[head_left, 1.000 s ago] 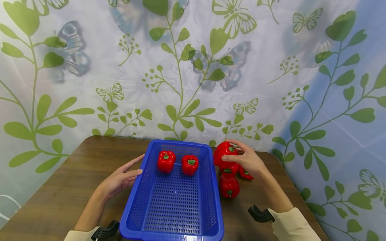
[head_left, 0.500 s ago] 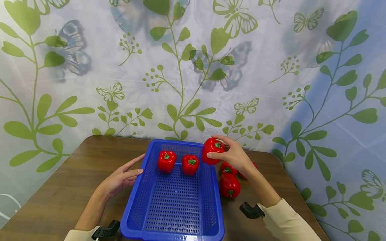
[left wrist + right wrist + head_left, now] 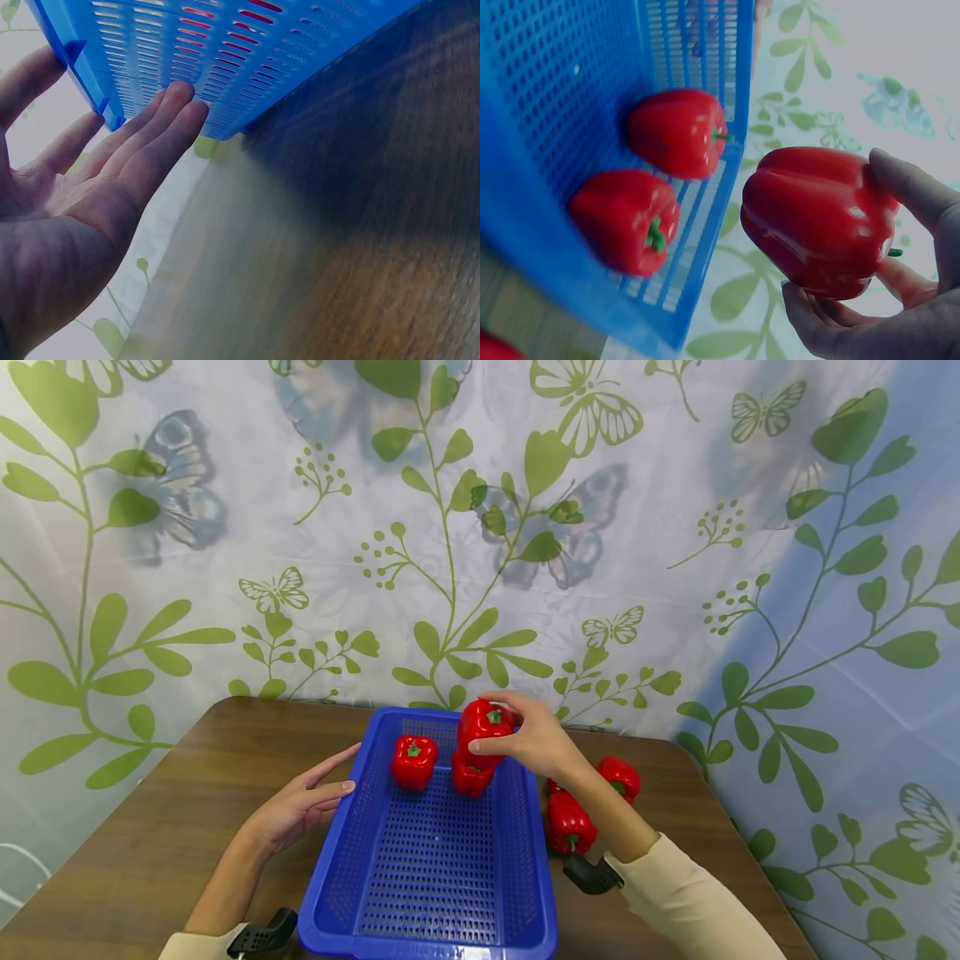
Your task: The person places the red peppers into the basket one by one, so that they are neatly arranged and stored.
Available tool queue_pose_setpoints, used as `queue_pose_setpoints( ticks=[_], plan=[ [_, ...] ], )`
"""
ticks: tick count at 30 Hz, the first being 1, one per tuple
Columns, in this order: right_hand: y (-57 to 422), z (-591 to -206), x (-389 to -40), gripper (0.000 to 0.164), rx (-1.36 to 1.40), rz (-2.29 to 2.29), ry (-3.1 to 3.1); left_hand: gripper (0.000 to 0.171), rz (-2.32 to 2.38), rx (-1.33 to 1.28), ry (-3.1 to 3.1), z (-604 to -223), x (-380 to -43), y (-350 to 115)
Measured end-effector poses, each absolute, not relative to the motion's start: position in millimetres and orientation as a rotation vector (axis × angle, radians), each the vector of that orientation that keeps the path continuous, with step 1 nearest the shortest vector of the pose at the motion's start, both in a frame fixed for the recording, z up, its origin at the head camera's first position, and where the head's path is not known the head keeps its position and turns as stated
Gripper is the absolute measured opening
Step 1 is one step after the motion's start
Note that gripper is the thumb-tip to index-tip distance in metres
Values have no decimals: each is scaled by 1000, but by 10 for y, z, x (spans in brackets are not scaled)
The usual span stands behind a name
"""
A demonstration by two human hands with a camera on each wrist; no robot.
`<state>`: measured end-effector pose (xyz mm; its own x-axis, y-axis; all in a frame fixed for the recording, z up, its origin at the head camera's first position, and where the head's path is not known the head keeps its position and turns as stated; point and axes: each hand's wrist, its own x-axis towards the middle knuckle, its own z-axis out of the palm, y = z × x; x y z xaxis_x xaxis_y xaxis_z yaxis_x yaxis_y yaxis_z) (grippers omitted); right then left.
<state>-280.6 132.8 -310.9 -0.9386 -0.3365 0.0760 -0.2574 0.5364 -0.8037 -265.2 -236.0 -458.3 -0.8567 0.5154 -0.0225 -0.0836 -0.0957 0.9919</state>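
You hold a glossy red pepper (image 3: 483,727) up over the far end of the blue basket (image 3: 427,860).
Your right hand (image 3: 542,739) grips it stem up, apart from two peppers (image 3: 412,763) sitting upright inside. Your left hand (image 3: 300,802) touches the perforated basket's left rim; more peppers (image 3: 572,822), also red, lie outside its right side.

Person's right hand (image 3: 536,739) has got a red pepper (image 3: 483,727) gripped over the blue basket (image 3: 429,877), two more peppers (image 3: 413,764) sitting in there, left hand (image 3: 296,810) touching the side, plus a few others (image 3: 572,822) on the brown table (image 3: 150,827).
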Motion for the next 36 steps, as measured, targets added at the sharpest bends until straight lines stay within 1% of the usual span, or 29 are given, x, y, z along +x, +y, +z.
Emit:
queue_pose_setpoints(
  ticks=[13, 25, 36],
  plan=[
    [839, -3303, -2727, 71, -614, -1232, 2720, 66, 2002, 492, 1793, -4576, -2618, -2339],
    [604, -3528, -2703, 69, -696, -1185, 2731, 66, 1989, 463, 1820, -4606, -2601, -2333],
    [402, -3711, -2648, 70, -688, -1081, 2722, 66, 1981, 464, 1815, -4637, -2585, -2337]
  ],
)
